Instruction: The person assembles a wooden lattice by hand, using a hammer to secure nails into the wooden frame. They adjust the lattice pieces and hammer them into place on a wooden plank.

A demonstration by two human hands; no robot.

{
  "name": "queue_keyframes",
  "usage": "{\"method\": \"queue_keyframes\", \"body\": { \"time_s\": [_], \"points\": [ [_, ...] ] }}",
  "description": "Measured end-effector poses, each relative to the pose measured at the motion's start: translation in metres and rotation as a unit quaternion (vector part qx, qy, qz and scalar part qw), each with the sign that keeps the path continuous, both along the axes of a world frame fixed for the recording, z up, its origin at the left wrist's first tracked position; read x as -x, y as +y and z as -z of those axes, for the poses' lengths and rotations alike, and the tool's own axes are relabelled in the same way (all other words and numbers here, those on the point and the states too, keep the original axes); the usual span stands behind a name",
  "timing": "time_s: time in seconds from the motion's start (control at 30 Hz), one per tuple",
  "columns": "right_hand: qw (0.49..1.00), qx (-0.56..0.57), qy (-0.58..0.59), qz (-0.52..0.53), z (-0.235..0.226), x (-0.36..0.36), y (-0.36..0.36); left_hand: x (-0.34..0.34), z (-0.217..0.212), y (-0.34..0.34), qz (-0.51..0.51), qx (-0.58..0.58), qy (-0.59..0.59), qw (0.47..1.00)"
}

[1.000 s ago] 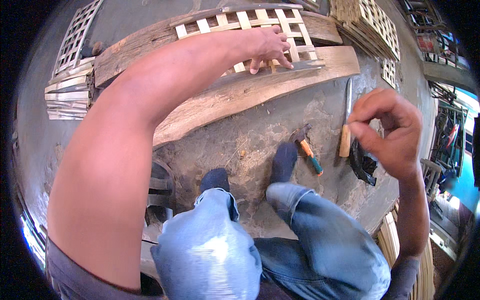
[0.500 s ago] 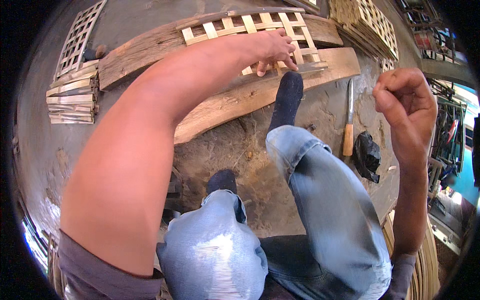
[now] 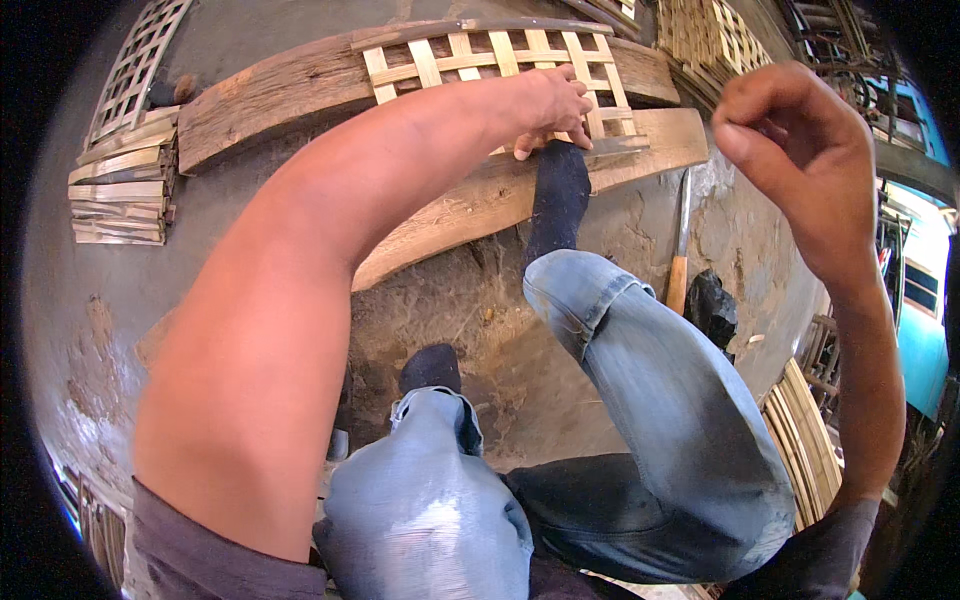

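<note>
A woven bamboo lattice panel (image 3: pixel 424 62) lies across two wooden planks, with dark strips along its far and near edges. My left hand (image 3: pixel 556 108) reaches over its right part, fingers spread and resting on or just above the slats. My right hand (image 3: pixel 800 150) is raised at the right, apart from the panel, with thumb and fingers curled into a pinch. Whether anything small is in that pinch is hidden. My sock-covered right foot (image 3: pixel 560 195) presses at the near plank (image 3: pixel 460 218), by the panel's near edge. My left forearm covers part of the panel.
A knife (image 3: pixel 681 245) with a wooden handle lies on the floor beside a crumpled black plastic bag (image 3: pixel 712 308). Stacked bamboo strips (image 3: pixel 120 190) stand at left, near another lattice (image 3: pixel 138 68). Lattice panels (image 3: pixel 700 45) are piled at far right; bamboo strips (image 3: pixel 803 435) lie at lower right.
My right hand has risen and moved farther forward, still curled. The left hand stays at the lattice with little movement. The whole view has shifted slightly.
</note>
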State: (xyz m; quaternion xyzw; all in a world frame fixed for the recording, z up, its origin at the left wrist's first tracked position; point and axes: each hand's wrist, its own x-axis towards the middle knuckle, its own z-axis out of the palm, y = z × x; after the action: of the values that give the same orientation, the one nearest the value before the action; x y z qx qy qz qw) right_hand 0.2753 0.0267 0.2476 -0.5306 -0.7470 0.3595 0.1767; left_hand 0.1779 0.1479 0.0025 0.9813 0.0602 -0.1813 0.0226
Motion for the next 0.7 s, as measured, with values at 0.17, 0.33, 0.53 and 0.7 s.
{"method": "queue_keyframes", "body": {
  "time_s": [0.17, 0.33, 0.53, 0.7],
  "points": [
    [0.996, 0.077, 0.010, 0.039, 0.085, 0.005, 0.012, 0.027, 0.000, 0.001, -0.046, 0.018, -0.137, 0.989],
    [0.988, 0.078, 0.061, 0.114, 0.212, -0.033, 0.004, 0.082, 0.017, -0.044, -0.415, 0.305, -0.381, 0.768],
    [0.990, 0.052, 0.097, 0.084, 0.239, -0.002, 0.009, 0.115, 0.020, -0.089, -0.481, 0.393, -0.441, 0.648],
    [0.988, 0.043, 0.104, 0.111, 0.236, -0.004, 0.014, 0.098, 0.012, -0.092, -0.484, 0.409, -0.445, 0.632]
  ]
}}
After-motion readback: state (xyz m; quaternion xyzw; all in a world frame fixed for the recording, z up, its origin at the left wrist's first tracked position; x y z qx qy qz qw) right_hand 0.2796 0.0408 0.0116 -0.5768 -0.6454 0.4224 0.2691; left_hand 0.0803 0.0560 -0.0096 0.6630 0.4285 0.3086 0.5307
